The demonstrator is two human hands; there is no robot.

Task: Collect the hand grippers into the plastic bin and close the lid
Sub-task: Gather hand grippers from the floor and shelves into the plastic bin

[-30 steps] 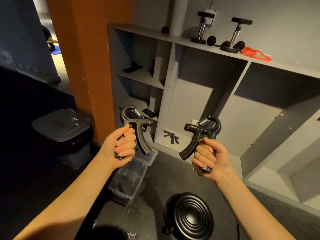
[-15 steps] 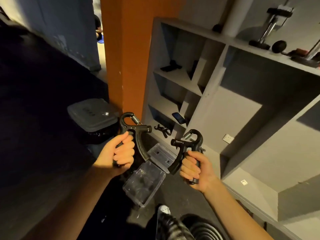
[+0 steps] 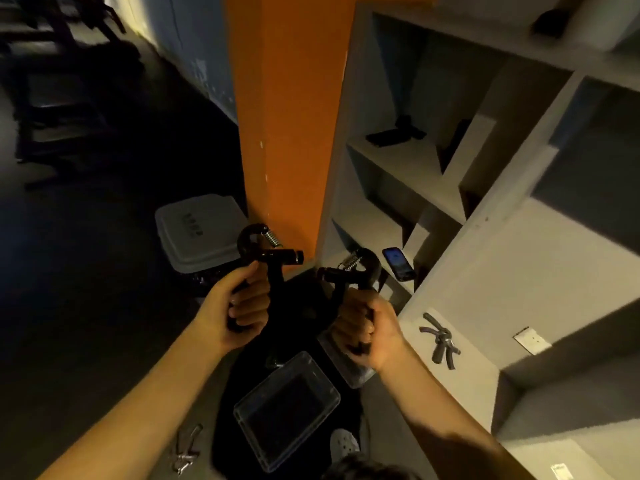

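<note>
My left hand [image 3: 242,308] grips a black spring hand gripper [image 3: 268,252], held upright. My right hand [image 3: 367,329] grips a second black hand gripper [image 3: 349,268], its handles squeezed in my fist. Both hang above a clear plastic bin [image 3: 287,407] standing open on the dark floor. The bin's clear lid [image 3: 349,368] lies beside it, partly hidden under my right hand. Another pair of hand grippers [image 3: 440,341] lies on the low grey shelf at the right. A metal hand gripper [image 3: 185,448] lies on the floor left of the bin.
A grey shelf unit [image 3: 485,220] fills the right side, with a phone [image 3: 398,263] on a low ledge. An orange pillar [image 3: 287,116] stands ahead. A grey lidded trash can [image 3: 199,232] sits left of it. A shoe [image 3: 343,443] shows near the bin.
The view has swung left and down. Both hands have come lower and closer together over the bin, still holding their grippers.
</note>
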